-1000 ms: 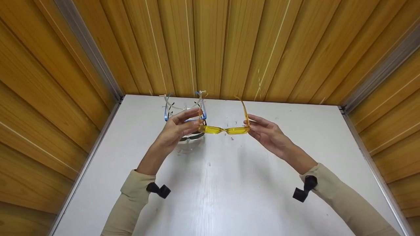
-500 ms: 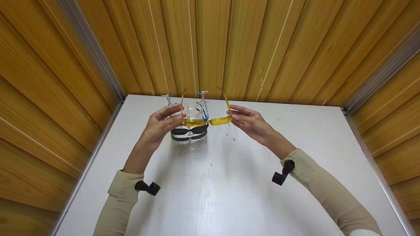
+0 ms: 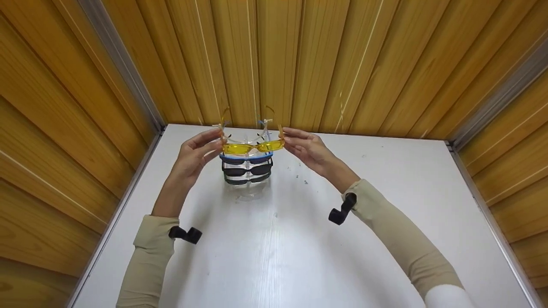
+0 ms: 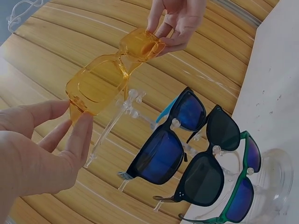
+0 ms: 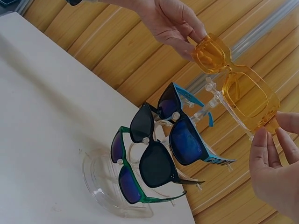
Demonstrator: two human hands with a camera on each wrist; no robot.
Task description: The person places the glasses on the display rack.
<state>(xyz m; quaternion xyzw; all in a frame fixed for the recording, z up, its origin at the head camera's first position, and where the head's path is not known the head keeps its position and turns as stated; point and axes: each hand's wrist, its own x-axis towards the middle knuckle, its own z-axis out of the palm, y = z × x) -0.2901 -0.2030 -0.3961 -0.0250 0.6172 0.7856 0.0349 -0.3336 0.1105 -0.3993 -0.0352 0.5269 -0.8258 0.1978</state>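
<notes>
A pair of yellow transparent sunglasses [image 3: 238, 149] is held level between both hands, its arms unfolded and pointing away. My left hand [image 3: 195, 156] pinches it at the left hinge, and my right hand [image 3: 310, 152] pinches the right hinge. Just below and behind it stands a clear display stand [image 5: 96, 186]. In the wrist views, the stand's top bar shows right beside the yellow frame. Lower on the stand sit blue-armed sunglasses [image 4: 159, 156], black sunglasses [image 4: 202, 179] and green-framed sunglasses [image 4: 239, 198], one above another.
The stand's round clear base [image 3: 249, 196] rests on the white table [image 3: 274, 256]. Wood-patterned panels [image 3: 274, 64] rise behind the table and along both sides. Small specks [image 3: 305, 182] lie on the tabletop right of the stand.
Both hands have carried the yellow sunglasses left and farther back, from right of the stand to over its upper part. The lower sunglasses on the stand now show more fully.
</notes>
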